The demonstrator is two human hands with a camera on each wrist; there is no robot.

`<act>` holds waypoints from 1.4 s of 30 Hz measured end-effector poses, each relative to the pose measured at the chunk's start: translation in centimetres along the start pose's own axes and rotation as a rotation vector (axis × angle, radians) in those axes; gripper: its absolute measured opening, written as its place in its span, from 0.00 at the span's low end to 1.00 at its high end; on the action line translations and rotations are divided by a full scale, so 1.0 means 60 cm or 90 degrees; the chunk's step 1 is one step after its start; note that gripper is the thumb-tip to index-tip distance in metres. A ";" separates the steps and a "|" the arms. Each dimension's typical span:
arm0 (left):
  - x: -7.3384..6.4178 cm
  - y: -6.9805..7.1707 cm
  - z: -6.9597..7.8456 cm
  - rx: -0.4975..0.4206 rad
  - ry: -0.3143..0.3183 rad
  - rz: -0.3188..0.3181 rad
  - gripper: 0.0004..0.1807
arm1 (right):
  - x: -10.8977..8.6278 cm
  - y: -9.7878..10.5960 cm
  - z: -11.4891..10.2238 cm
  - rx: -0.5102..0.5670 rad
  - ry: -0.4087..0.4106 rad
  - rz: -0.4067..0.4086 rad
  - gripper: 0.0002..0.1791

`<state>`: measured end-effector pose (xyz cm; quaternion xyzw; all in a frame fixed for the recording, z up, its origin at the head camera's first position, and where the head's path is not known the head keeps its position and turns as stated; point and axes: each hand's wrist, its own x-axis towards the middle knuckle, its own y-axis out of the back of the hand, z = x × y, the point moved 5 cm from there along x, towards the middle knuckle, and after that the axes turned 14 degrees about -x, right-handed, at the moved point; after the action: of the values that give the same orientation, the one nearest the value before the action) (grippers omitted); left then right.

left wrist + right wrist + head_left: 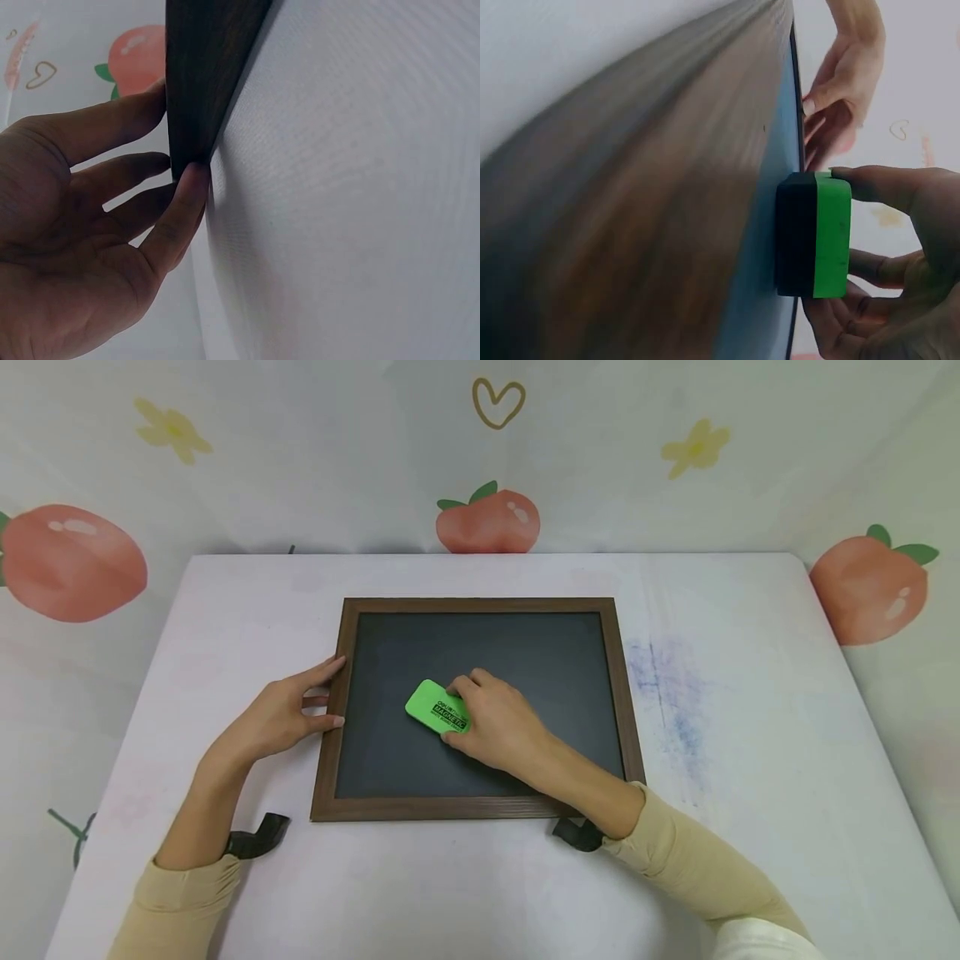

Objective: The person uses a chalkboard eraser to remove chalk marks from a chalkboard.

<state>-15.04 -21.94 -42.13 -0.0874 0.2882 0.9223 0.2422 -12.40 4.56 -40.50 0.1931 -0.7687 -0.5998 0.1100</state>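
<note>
A small blackboard (pixel 525 652) with a brown wooden frame (pixel 480 605) lies flat on the white table. My right hand (pixel 504 727) grips a green whiteboard eraser (pixel 429 702) by its sides, left of the board's middle. From the right wrist view, the dark underside of the eraser (pixel 796 234) faces the board and appears to touch it. At the frame's left edge, my left hand (pixel 281 714) rests its fingertips and thumb, fairly straight and spread apart. The left wrist view shows these fingers (pixel 120 120) against the outer side of the frame (pixel 206 67).
Blue smudges (pixel 675 702) mark the white tabletop (pixel 750 827) right of the board. Black straps (pixel 258 837) sit at both wrists. Behind the table hangs a pale backdrop printed with peaches (pixel 491 522), flowers and a heart.
</note>
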 end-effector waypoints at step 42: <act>-0.003 0.000 0.001 0.015 0.006 0.000 0.49 | -0.061 0.060 0.176 0.007 -0.177 0.024 0.34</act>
<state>-14.87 -21.99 -42.04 -0.0889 0.2999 0.9185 0.2420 -13.90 16.14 -39.52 0.0946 -0.7832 -0.6144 0.0125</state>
